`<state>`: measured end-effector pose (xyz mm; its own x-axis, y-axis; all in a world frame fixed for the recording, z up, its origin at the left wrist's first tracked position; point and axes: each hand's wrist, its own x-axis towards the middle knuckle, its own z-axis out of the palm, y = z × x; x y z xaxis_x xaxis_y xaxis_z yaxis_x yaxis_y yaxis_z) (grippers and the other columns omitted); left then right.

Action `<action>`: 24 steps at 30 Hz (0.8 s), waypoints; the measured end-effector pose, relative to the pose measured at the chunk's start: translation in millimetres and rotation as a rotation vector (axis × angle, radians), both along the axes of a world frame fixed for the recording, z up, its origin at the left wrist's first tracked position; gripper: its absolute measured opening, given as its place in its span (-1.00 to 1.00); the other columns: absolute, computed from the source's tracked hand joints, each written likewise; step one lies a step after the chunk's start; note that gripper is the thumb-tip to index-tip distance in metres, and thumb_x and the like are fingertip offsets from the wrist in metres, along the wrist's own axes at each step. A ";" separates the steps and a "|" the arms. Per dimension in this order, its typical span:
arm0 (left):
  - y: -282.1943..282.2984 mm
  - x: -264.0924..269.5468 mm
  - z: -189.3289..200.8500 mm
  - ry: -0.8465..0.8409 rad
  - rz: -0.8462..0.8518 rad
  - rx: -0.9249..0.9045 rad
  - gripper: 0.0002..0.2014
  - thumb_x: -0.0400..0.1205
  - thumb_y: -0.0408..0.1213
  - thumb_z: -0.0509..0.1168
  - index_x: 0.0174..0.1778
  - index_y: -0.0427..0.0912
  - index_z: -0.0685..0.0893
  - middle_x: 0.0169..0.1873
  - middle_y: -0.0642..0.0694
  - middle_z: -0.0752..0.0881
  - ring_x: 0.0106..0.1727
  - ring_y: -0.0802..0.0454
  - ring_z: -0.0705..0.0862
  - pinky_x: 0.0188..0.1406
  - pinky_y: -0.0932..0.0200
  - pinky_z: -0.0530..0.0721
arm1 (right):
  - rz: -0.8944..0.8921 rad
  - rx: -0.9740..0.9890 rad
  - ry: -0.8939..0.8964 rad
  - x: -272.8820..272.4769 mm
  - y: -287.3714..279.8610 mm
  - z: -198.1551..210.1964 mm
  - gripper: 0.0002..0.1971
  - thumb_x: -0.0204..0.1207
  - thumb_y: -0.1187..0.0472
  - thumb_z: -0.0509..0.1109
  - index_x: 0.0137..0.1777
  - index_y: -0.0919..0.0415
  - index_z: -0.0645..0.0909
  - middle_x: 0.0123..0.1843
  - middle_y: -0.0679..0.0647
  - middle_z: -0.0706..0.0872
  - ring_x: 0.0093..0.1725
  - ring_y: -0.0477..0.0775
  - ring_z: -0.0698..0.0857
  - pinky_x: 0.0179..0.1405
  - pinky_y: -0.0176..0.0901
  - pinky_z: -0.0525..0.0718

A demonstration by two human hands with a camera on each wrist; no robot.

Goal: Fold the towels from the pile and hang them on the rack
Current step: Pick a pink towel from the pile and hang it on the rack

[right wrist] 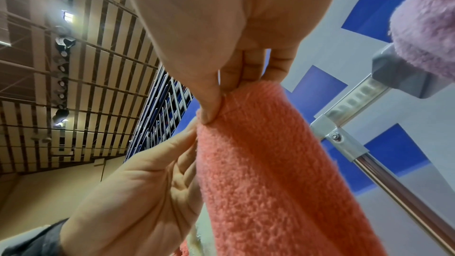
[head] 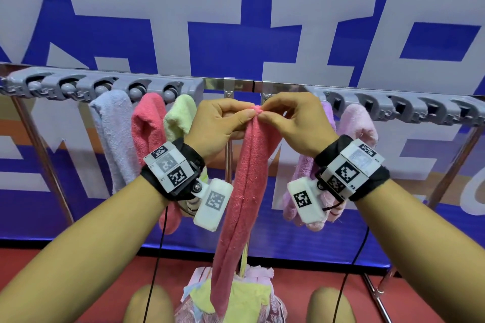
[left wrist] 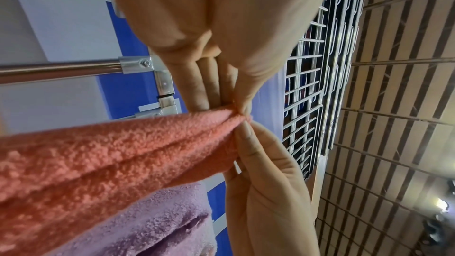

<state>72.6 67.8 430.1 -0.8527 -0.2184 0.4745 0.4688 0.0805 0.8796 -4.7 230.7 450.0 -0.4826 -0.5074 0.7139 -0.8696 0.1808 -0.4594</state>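
Nearest the camera, between the person's knees, the pile of towels (head: 231,296) lies on the red floor (head: 78,283), yellow and pale pink ones on top. The lower end of a long pink towel (head: 245,178) hangs down to this pile. The towel is folded lengthwise into a narrow strip and held up by its top end. There the left hand (head: 217,126) and the right hand (head: 294,123) meet, each pinching the tip of the towel between thumb and fingertips, the two hands touching or nearly so. Both wrists carry strapped boxes with black-and-white square markers.

Just behind the hands runs the rack (head: 105,86), a metal bar with grey clips. To the left of the hands hang a pale blue towel (head: 115,134), a second pink towel (head: 147,126) and a light green towel (head: 181,118). To the right hang a purple towel (head: 329,118) and a light pink towel (head: 359,123). Farthest back is a blue and white banner (head: 236,8).
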 end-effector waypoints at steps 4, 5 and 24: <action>1.6 0.7 -0.6 0.020 0.071 -0.025 -0.89 0.66 -0.33 0.38 0.04 -0.19 0.80 -0.15 -0.18 0.86 -0.08 -0.10 0.85 -0.07 0.07 0.83 | -0.011 -0.020 0.003 1.2 -3.3 -0.9 -0.97 0.51 0.23 0.52 -0.09 0.13 0.80 -0.23 -0.17 0.77 -0.25 -0.22 0.69 -0.20 -0.48 0.50; 1.9 0.7 -0.9 0.021 0.076 -0.025 -0.88 0.66 -0.33 0.38 0.05 -0.18 0.80 -0.14 -0.18 0.86 -0.08 -0.09 0.85 -0.08 0.10 0.83 | -0.010 -0.024 0.003 1.3 -3.9 -1.0 -0.97 0.51 0.23 0.52 -0.09 0.12 0.80 -0.23 -0.17 0.77 -0.24 -0.22 0.69 -0.19 -0.47 0.51; 1.3 4.3 3.9 0.063 0.040 -0.094 -0.77 0.43 -0.53 0.55 -0.08 -0.16 0.79 -0.27 0.02 0.86 -0.16 0.10 0.84 -0.21 0.26 0.76 | -0.013 -0.039 -0.034 10.8 -4.4 5.6 -0.92 0.43 0.13 0.58 -0.25 0.09 0.78 -0.36 -0.15 0.77 -0.37 -0.25 0.68 -0.30 -0.47 0.48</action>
<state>76.8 69.1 434.0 -0.8118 -0.2043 0.5470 0.5178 0.1809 0.8361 6.1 226.3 455.6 -0.5135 -0.4728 0.7160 -0.8510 0.1737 -0.4956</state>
